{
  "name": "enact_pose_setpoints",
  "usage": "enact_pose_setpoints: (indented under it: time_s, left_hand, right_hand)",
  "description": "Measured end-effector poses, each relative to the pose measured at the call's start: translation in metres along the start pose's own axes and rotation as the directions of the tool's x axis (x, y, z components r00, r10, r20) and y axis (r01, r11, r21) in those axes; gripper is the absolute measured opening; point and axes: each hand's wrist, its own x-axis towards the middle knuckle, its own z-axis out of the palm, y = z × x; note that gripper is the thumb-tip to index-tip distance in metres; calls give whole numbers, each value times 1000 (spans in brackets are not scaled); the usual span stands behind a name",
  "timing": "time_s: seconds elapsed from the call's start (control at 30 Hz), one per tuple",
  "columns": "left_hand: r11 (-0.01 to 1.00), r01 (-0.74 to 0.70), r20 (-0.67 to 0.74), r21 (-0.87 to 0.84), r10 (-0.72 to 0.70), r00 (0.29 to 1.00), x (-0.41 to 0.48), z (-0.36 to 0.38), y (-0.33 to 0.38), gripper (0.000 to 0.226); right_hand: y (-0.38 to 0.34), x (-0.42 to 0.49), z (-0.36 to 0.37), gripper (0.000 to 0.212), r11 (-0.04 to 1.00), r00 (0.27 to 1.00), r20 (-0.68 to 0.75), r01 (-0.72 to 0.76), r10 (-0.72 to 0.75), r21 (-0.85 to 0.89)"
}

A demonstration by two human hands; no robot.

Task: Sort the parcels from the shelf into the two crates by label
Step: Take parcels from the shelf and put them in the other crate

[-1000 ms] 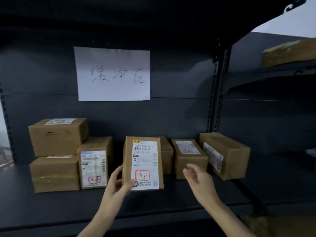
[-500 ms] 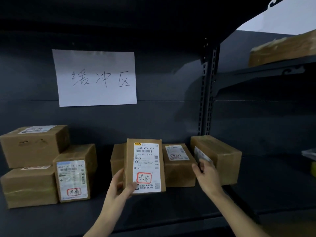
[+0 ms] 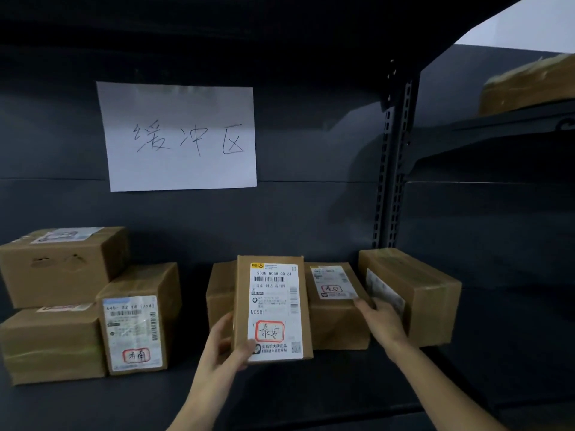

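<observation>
My left hand (image 3: pixel 224 346) grips the lower left edge of an upright brown parcel (image 3: pixel 273 309), whose white label with a red-circled handwritten mark faces me. My right hand (image 3: pixel 384 321) reaches to the right end of a second labelled parcel (image 3: pixel 334 309) just behind it. Its fingertips touch that parcel's top right edge, in the gap before a tilted parcel (image 3: pixel 417 293) on the right. Another parcel (image 3: pixel 219 293) stands half hidden behind the held one. No crate is in view.
At the left stand two stacked parcels (image 3: pixel 62 265) (image 3: pixel 53 343) and an upright labelled one (image 3: pixel 137 318). A handwritten paper sign (image 3: pixel 180 138) hangs on the dark back panel. A slotted upright (image 3: pixel 392 157) divides the shelf (image 3: pixel 311 390); a parcel (image 3: pixel 529 85) lies on the upper right shelf.
My right hand has moved forward and right, from open air to the middle parcel's right end. The left hand keeps its hold on the upright parcel. The view has shifted closer.
</observation>
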Motion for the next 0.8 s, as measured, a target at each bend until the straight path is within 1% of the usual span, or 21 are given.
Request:
enact_pose_setpoints:
  time_s: [0.07,0.1,0.2,0.23,0.27,0.33,0.37,0.4,0.43,0.5,0.57,0.6,0.73,0.8]
  left_hand:
    - [1000,-3,5,-30,3,1000,-2,0,-1,75]
    - [999,-2,10,-42,3,1000,-3,0,-2,76]
    - [999,0,13,-39,0,1000,-5,1,-3,88]
    - [999,5,7,-42,-4,1000,-6,1,-3,88]
    - [999,9,1,-43,-9,1000,-6,1,-3,82]
    - [999,18,-17,-37,-18,1000,-8,0,-4,62]
    - [999,29,-26,-30,-30,999,-10,-2,-4,55]
    - [999,38,-29,-21,-38,999,-12,-4,-3,53]
    - [999,47,-31,-11,-47,998,-15,-8,-4,54]
    - [997,71,-14,29,-71,997,-20,-16,-4,68]
    - [989,98,13,107,-100,995,-24,-24,-5,83]
    - [983,107,22,152,-111,994,-24,-28,-6,86]
    - [962,119,48,245,-134,990,-20,-35,-7,73]
    - [956,134,28,261,-147,989,-17,-37,-6,72]
  right_hand:
    - [5,-4,-1,24,1000,1000,-27,-4,4,10]
    - [7,-5,-2,21,1000,999,-39,1,-1,9]
    - [7,-11,-3,19,998,996,-71,57,-57,-7]
    - [7,-13,-3,20,998,995,-74,66,-66,-9]
    - [7,-14,-3,21,998,995,-74,68,-69,-14]
    - [8,-15,-3,24,997,995,-69,66,-68,-33]
    - [9,-15,-3,26,997,995,-65,69,-72,-39]
    - [10,-16,-3,26,996,995,-61,78,-80,-42]
    - [11,-16,-2,26,995,995,-57,84,-86,-47]
    - [12,-17,0,29,993,993,-56,96,-99,-63]
    - [12,-17,1,32,993,994,-48,96,-99,-62]
    - [12,-17,2,33,994,994,-45,93,-96,-63]
    - [11,-17,2,35,994,994,-34,97,-99,-54]
    - [11,-18,2,37,993,995,-28,94,-96,-66]
